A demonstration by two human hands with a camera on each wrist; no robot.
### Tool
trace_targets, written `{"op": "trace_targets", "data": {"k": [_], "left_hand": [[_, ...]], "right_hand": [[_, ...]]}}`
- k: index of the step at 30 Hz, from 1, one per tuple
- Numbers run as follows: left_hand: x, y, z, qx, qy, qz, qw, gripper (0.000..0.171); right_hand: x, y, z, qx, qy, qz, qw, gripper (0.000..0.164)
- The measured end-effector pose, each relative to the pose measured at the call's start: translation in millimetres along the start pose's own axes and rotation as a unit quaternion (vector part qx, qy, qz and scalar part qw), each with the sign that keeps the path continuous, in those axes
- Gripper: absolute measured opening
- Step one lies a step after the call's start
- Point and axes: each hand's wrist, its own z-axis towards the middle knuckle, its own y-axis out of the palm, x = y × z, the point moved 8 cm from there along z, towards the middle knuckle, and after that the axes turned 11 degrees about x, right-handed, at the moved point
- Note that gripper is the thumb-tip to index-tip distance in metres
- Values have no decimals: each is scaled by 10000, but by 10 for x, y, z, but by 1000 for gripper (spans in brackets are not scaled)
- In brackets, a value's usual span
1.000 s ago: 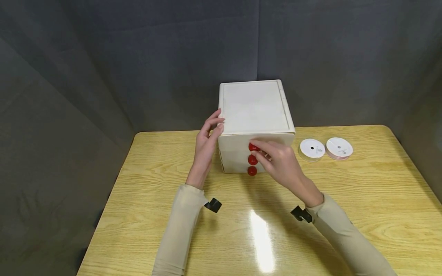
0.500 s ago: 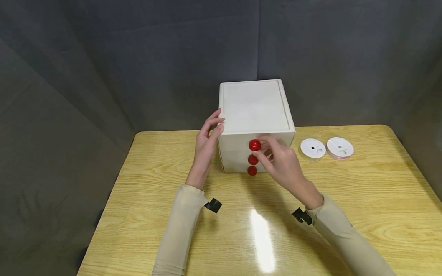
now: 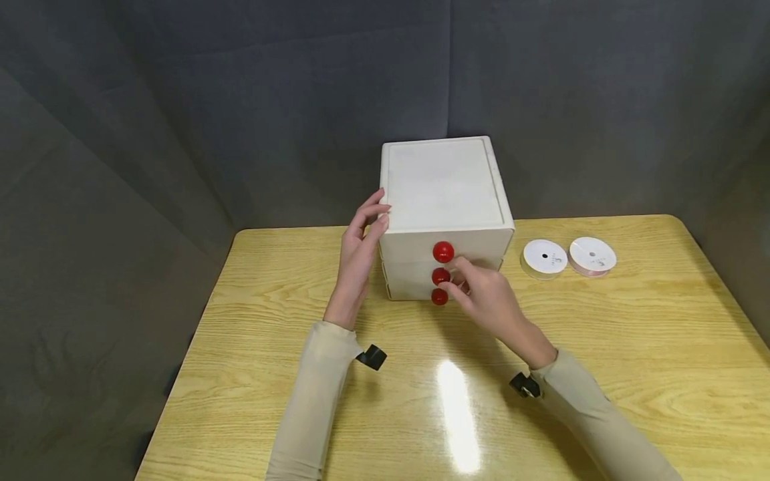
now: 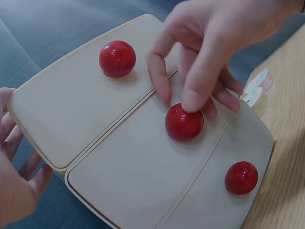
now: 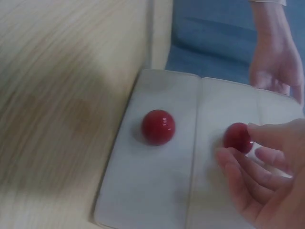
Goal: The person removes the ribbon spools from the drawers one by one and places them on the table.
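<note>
A small white drawer unit (image 3: 445, 184) has three drawer fronts, each with a round red knob. My left hand (image 3: 359, 247) rests against its left side near the top front corner, fingers spread along the edge. My right hand (image 3: 490, 294) is at the middle knob (image 4: 184, 122), the thumb tip right at the ball's edge and the other fingers bent loosely beside it. The top knob (image 3: 443, 252) and the bottom knob (image 3: 440, 296) are untouched. All the drawer fronts sit flush with the unit.
Two white-faced ribbon spools (image 3: 544, 257) lie side by side on the wooden table (image 3: 271, 300), right of the unit. A dark curtain (image 3: 301, 100) hangs behind and along the sides. The table's back edge runs behind the unit.
The top drawer front went from slightly out to flush. My right hand let go of the top knob and moved down to the middle one. The left hand stayed put.
</note>
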Motion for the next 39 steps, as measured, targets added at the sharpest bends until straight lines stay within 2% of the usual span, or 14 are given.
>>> {"op": "trace_targets", "data": {"k": [9, 18, 31, 39], "left_hand": [[-2, 0, 3, 30, 13, 69, 10000, 27], [-3, -3, -7, -15, 11, 39, 10000, 27], [10, -2, 6, -27, 41, 5, 10000, 28], [10, -2, 7, -4, 57, 46, 10000, 28]], "right_hand": [[25, 82, -3, -172, -95, 369, 9991, 23], [-7, 93, -40, 45, -352, 466, 9983, 24], [-230, -20, -214, 149, -875, 610, 9942, 28], [-362, -85, -310, 76, -1158, 667, 9910, 24]]}}
